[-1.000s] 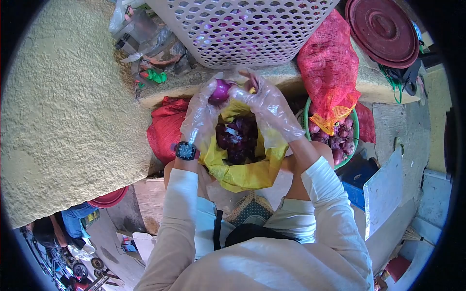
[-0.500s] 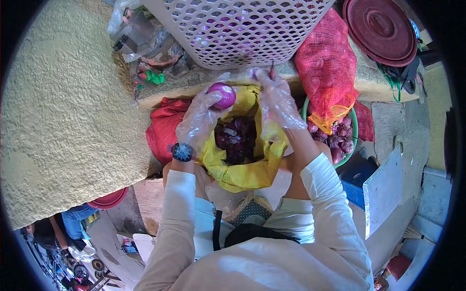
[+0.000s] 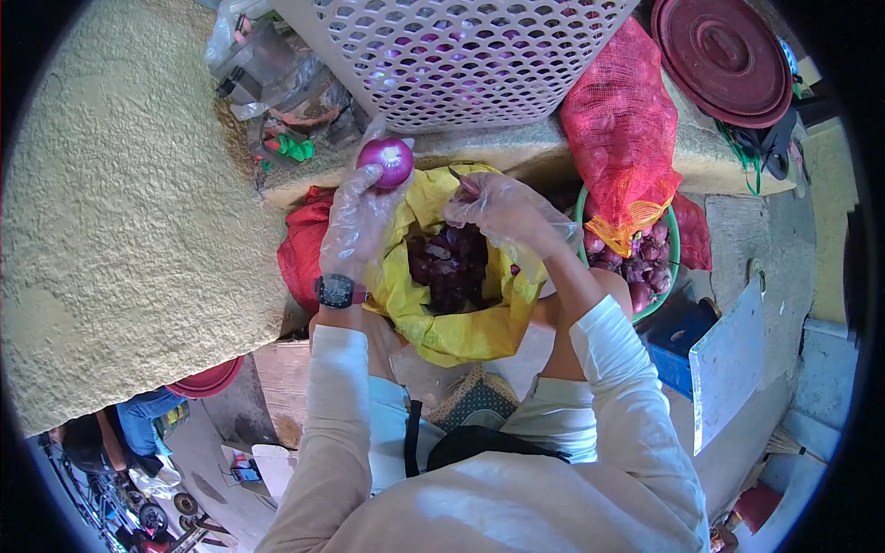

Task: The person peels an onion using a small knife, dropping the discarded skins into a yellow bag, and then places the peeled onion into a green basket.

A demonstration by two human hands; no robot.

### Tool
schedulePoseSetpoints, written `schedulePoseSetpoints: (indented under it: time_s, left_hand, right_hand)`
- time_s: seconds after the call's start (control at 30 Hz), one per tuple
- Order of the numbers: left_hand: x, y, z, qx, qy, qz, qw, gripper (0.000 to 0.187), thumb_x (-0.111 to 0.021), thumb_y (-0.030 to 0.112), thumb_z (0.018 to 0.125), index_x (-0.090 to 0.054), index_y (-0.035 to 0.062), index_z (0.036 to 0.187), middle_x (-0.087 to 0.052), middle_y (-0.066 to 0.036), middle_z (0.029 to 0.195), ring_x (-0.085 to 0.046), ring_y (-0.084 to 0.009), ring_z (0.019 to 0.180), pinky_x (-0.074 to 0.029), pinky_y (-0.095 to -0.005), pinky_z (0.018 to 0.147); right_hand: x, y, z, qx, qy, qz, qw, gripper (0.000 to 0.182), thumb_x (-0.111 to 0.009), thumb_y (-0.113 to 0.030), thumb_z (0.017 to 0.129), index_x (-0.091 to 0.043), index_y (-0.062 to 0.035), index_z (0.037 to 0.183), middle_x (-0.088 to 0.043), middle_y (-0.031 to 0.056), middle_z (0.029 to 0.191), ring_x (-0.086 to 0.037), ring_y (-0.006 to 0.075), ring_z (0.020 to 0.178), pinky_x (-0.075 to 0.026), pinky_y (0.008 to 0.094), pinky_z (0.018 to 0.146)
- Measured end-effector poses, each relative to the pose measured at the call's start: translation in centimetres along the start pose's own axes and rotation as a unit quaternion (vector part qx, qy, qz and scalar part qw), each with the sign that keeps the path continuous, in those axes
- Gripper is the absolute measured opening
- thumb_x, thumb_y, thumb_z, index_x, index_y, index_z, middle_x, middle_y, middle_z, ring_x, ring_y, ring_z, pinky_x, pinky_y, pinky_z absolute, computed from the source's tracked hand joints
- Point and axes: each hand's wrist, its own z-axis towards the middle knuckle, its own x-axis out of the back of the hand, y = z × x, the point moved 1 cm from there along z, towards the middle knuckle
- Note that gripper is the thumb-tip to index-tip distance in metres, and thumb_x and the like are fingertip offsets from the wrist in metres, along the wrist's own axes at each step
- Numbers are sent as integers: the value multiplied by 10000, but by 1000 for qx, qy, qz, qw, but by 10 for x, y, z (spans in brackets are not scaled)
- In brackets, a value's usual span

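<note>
My left hand, in a clear plastic glove with a watch at the wrist, is closed around a peeled purple onion, its pale end facing up. To the right, my gloved right hand has its fingers bent round what looks like a small knife; only a dark pointed tip shows, with a reddish-purple scrap beside it. Both hands are over the yellow sack, which stands open between my knees. Dark onion skins lie inside it.
A white perforated basket holding purple onions stands on the ledge ahead. On the right, a red mesh sack hangs over a green-rimmed basin of unpeeled onions. A dark red lid lies behind. A blue box is at the right.
My left hand has moved left and slightly up with the onion, turning its pale end upward. My right hand has come down and left, over the sack's opening, fingers curled inward.
</note>
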Motion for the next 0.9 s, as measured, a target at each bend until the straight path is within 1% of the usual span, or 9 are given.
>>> schedulePoseSetpoints:
  time_s: [0.2,0.3,0.37,0.4,0.5,0.6,0.67,0.77,0.9]
  left_hand:
    - [22,-12,8,49,35,-24,998,623,-678,214,960,-452,-41,1482,-513,-278,1486,-583,-328,1283,-490,-413,1103]
    - [23,-15,9,41,48,-8,998,611,-677,254,972,-461,-44,1461,-532,-309,1452,-619,-333,1225,-508,-400,1079]
    - [22,-16,9,49,48,-26,997,532,-676,233,979,-502,-20,1413,-574,-231,1406,-621,-303,1217,-518,-406,1056]
    - [21,-17,9,56,49,-44,996,453,-675,212,985,-543,3,1365,-616,-154,1360,-622,-272,1208,-527,-412,1032]
    - [22,-21,8,62,68,-25,995,424,-647,283,1020,-569,16,1340,-661,-135,1285,-658,-243,1123,-540,-396,1000]
    - [25,-23,10,80,58,-14,995,411,-608,343,1048,-593,30,1315,-687,-116,1234,-676,-229,1066,-545,-394,983]
    - [17,-24,7,73,55,-18,996,407,-599,349,1054,-598,32,1309,-685,-115,1237,-674,-230,1074,-544,-400,986]
    - [11,-24,4,65,50,-17,996,413,-576,355,1068,-600,26,1317,-683,-112,1249,-671,-228,1093,-541,-407,995]
    - [5,-21,4,79,38,-6,996,462,-559,356,1075,-582,4,1373,-676,-118,1296,-665,-222,1139,-532,-393,1013]
  right_hand:
    - [-6,8,6,90,54,-52,993,457,-864,-344,835,-666,43,974,-695,65,853,-603,178,770,-510,358,744]
    - [1,-30,-17,18,-7,150,988,445,-825,-360,876,-634,37,939,-681,94,813,-611,251,731,-516,394,743]
    - [9,-50,-28,129,113,-147,974,495,-734,-434,931,-659,45,1034,-714,252,922,-699,413,846,-541,477,767]
    - [8,-50,-30,128,114,-147,974,495,-734,-434,931,-659,45,1034,-714,252,922,-699,413,846,-541,477,767]
    - [3,-50,-30,218,140,-117,959,445,-655,-396,993,-613,22,1137,-693,257,876,-682,446,841,-531,501,753]
    - [-4,-43,-26,221,152,-135,954,390,-562,-227,1054,-535,13,1360,-712,242,1078,-697,420,994,-533,467,885]
    - [-4,-51,-30,343,161,-77,922,422,-542,-190,1060,-496,-27,1447,-671,252,1266,-667,426,1133,-511,475,973]
    - [-5,-47,-24,362,128,-56,922,452,-569,-204,1047,-492,-123,1486,-626,237,1370,-616,450,1215,-506,483,1026]
    - [-2,-49,-26,334,107,-63,934,439,-573,-213,1048,-508,-119,1471,-639,240,1346,-613,452,1217,-507,480,1024]
